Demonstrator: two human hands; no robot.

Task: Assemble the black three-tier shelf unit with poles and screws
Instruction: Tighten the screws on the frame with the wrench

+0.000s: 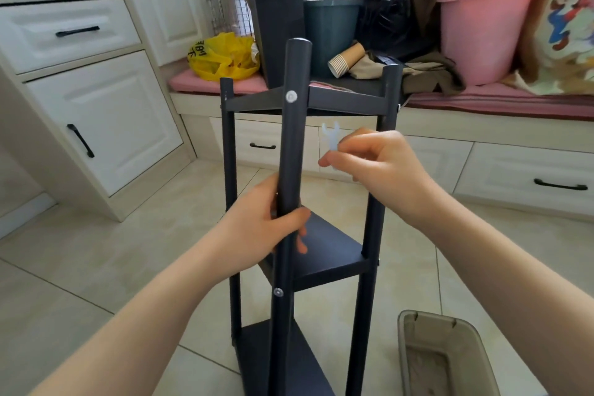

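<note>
The black three-tier shelf unit (337, 100) stands upright on the tiled floor with its poles fitted through all three shelves. My left hand (266, 222) grips the nearest pole (294, 145) between the top and middle shelves. A white screw head (291, 96) shows on that pole at the top shelf, and a silver screw (278, 292) at the middle shelf. My right hand (376, 164) is right of the pole, pinching a small white plastic wrench (331, 138) whose forked end points up.
A grey plastic bin (443, 354) sits on the floor at lower right. White cabinets with drawers (74, 32) stand on the left. Behind the shelf, a pink-cushioned bench (482, 100) holds a pink bucket (482, 26), a dark bin, paper cups and a yellow bag.
</note>
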